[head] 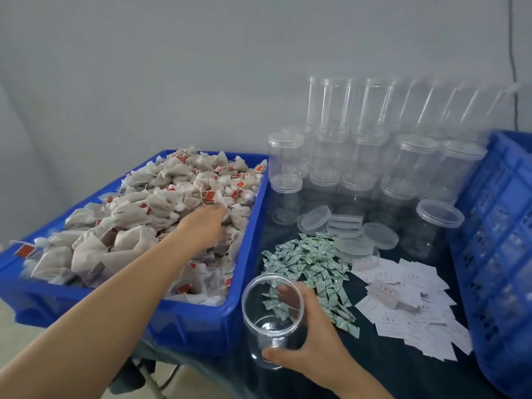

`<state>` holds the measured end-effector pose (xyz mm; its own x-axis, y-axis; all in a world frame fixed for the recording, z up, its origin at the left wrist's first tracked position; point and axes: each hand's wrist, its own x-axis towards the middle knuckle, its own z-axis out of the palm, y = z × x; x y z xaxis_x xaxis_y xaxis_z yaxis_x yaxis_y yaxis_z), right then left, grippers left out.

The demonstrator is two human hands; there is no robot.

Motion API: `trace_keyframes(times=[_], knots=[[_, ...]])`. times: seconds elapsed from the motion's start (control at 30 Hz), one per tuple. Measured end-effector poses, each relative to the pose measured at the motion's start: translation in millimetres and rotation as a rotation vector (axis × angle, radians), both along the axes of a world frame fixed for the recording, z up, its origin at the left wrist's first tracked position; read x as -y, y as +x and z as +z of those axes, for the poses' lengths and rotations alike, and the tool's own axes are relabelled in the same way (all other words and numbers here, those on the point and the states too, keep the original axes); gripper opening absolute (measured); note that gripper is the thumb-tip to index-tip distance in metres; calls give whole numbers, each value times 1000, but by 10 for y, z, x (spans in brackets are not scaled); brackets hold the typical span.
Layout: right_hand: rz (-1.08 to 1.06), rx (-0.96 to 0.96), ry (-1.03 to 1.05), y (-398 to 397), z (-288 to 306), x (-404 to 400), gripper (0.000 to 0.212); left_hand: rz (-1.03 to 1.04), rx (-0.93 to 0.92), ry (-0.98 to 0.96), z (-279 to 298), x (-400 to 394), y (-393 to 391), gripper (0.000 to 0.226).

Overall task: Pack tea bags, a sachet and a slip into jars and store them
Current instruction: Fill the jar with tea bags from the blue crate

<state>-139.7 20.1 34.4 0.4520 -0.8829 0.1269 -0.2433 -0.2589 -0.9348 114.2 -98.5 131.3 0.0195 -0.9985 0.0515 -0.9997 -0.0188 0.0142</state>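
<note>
We judge the packing of this jar to be at its very start. Our right hand [309, 338] grips an open, empty jar [273, 318] near the front edge of the bench [383, 367], tilted with its mouth toward us. Our left hand [205, 226] reaches into the blue crate [201, 326] at the left end of the bench, fingers curled down among the tea bags [149, 205]; whether it has one pinched we cannot tell. Tea bags, a sachet and a slip are all left to go in, then a lid and storing.

The sachets [313, 263] lie just beyond the jar, the slips [411, 298] to their right, loose lids [345, 228] behind them. Lidded empty jars [374, 156] crowd the back edge, and a second blue crate [501, 254] walls the right end, so open room is narrow, mostly around the jar at the front.
</note>
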Motion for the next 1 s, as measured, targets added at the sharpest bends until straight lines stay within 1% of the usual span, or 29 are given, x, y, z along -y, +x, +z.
trace_keyframes(times=[0.07,0.13,0.23,0.37,0.53,0.6,0.7,0.77,0.87,1.0], knots=[[-19,23,33,12,-17,28,94,35,19,37,-91,69,3,49],[-37,43,60,19,-36,56,94,57,17,12,-164,122,1,48],[-48,38,54,32,-62,89,96,104,-9,-67,-222,184,-13,41],[-52,26,39,44,-48,148,89,161,-39,-132,-258,242,5,32],[-56,31,37,58,-70,197,91,153,-138,-235,-304,198,19,21],[-62,28,33,60,-97,201,91,127,-198,-282,-245,161,-4,18],[-69,34,38,65,-109,198,90,23,-300,-336,-94,105,-48,16],[-72,42,47,69,-110,199,91,-35,-391,-359,27,49,-85,11],[-70,52,57,65,-101,202,92,-106,-610,-296,212,-90,-157,12],[-58,75,68,59,-112,201,91,-156,-788,-178,393,-321,-229,8]])
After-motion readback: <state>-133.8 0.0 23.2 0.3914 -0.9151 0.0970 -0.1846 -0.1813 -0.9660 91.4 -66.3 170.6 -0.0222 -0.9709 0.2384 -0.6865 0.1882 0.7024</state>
